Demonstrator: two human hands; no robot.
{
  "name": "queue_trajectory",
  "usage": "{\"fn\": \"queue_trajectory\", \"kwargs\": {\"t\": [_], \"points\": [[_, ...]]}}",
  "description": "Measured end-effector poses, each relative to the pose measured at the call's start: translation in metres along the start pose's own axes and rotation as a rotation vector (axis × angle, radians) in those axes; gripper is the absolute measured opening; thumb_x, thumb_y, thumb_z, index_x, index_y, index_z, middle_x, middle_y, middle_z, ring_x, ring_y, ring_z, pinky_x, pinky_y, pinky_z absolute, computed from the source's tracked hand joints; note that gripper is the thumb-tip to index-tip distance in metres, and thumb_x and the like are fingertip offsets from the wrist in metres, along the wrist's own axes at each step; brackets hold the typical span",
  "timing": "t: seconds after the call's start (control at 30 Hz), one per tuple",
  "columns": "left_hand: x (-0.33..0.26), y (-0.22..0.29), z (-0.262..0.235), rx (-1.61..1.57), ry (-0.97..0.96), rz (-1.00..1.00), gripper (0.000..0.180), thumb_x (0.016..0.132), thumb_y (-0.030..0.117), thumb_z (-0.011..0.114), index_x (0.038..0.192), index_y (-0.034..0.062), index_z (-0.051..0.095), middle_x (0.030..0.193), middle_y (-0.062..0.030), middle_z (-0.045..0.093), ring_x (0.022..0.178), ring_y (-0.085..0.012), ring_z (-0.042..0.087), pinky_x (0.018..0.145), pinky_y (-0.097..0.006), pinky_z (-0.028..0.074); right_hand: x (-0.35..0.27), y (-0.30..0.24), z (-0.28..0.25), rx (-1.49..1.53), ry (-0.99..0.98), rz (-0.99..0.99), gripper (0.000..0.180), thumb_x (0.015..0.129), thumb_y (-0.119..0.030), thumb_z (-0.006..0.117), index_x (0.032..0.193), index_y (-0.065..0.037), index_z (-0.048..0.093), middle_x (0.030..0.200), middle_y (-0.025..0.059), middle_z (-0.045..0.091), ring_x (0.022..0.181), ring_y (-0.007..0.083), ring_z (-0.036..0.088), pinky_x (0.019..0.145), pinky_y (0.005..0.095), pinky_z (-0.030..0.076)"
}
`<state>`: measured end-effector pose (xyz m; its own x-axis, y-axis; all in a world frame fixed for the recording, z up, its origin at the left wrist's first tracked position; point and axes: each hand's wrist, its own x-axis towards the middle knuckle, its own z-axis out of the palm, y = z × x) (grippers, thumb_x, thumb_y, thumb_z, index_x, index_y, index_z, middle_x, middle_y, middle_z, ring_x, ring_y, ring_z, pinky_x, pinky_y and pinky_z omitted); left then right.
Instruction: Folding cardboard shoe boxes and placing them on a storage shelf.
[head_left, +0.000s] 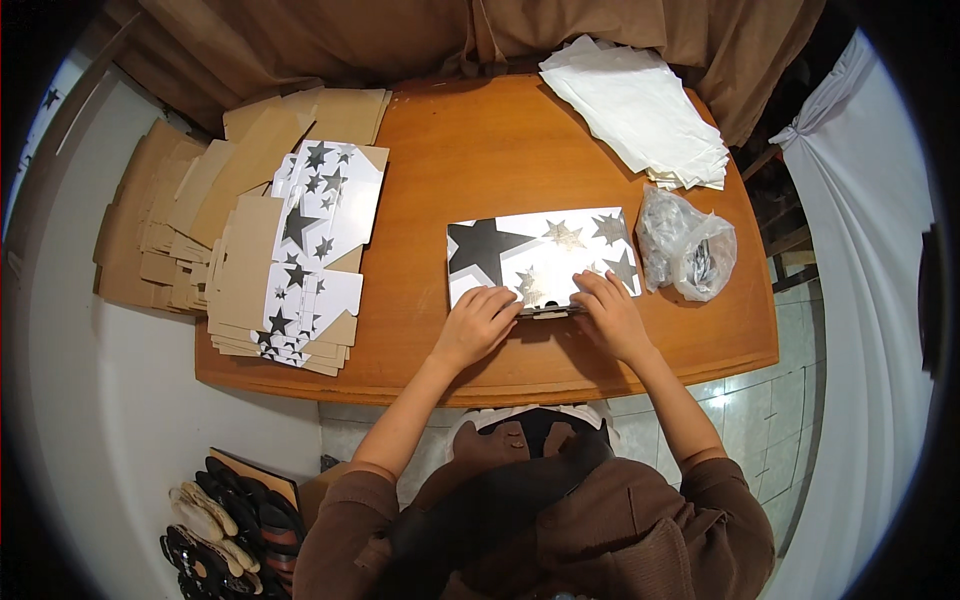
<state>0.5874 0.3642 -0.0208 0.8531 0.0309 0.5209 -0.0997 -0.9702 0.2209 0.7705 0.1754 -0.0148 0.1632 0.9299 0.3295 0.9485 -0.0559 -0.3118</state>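
In front of me on the wooden table lies a white cardboard box (545, 250) printed with black and silvery stars, its lid down. My left hand (478, 322) rests on the near edge of the lid, left of the middle, fingers bent over the rim. At the same edge, farther right, my right hand (608, 315) lies with its fingers on the lid and its thumb toward the front side. Between the hands a small dark notch shows at the front edge. The thumbs are partly hidden, and both hands press or grip the box's front.
Flat cardboard box blanks (240, 265), some star-printed, are piled at the table's left. White paper sheets (640, 115) lie at the far right, above a clear plastic bag (690, 245) near the box. Shoes (235, 530) stand on the floor at lower left.
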Motion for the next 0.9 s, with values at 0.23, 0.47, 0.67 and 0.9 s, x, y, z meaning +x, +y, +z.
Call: {"fn": "queue_trajectory", "kwargs": {"t": [0.23, 0.47, 0.67, 0.9], "points": [[0.002, -0.002, -0.001, -0.010, 0.027, 0.017, 0.022, 0.072, 0.009, 0.068, 0.093, 0.0078, 0.062, 0.096, -0.0046, 0.059, 0.091, -0.0221, 0.058, 0.080, -0.035, 0.045, 0.003, 0.002, 0.000, 0.002, 0.094, -0.009, 0.025, 0.073, -0.006, 0.066, 0.096, -0.007, 0.055, 0.115, 0.0089, 0.055, 0.110, 0.0277, 0.052, 0.099, 0.0454, 0.038], [0.004, -0.003, -0.002, -0.002, -0.001, 0.018, 0.019, 0.077, 0.012, 0.062, 0.095, 0.0073, 0.061, 0.098, -0.0041, 0.058, 0.095, -0.0204, 0.057, 0.082, -0.034, 0.043, 0.006, 0.001, -0.005, 0.005, 0.110, -0.023, 0.024, 0.073, -0.006, 0.066, 0.094, -0.006, 0.056, 0.110, 0.0093, 0.057, 0.106, 0.0277, 0.054, 0.097, 0.0445, 0.039], [0.005, -0.002, 0.001, -0.015, 0.017, 0.003, 0.020, 0.073, 0.009, 0.068, 0.093, 0.0074, 0.061, 0.094, -0.0038, 0.060, 0.090, -0.0208, 0.058, 0.079, -0.034, 0.044, 0.004, 0.001, 0.001, 0.004, 0.123, -0.013, 0.024, 0.073, -0.005, 0.066, 0.094, -0.006, 0.057, 0.109, 0.0090, 0.058, 0.106, 0.0273, 0.054, 0.096, 0.0441, 0.040], [-0.003, -0.006, 0.014, -0.085, 0.060, -0.021, 0.015, 0.074, 0.008, 0.067, 0.088, 0.0050, 0.062, 0.092, -0.0057, 0.061, 0.087, -0.0223, 0.059, 0.073, -0.034, 0.046, -0.004, 0.005, 0.018, 0.030, 0.197, -0.023, 0.021, 0.073, -0.002, 0.065, 0.093, -0.006, 0.058, 0.106, 0.0070, 0.060, 0.103, 0.0249, 0.057, 0.095, 0.0458, 0.040]]}}
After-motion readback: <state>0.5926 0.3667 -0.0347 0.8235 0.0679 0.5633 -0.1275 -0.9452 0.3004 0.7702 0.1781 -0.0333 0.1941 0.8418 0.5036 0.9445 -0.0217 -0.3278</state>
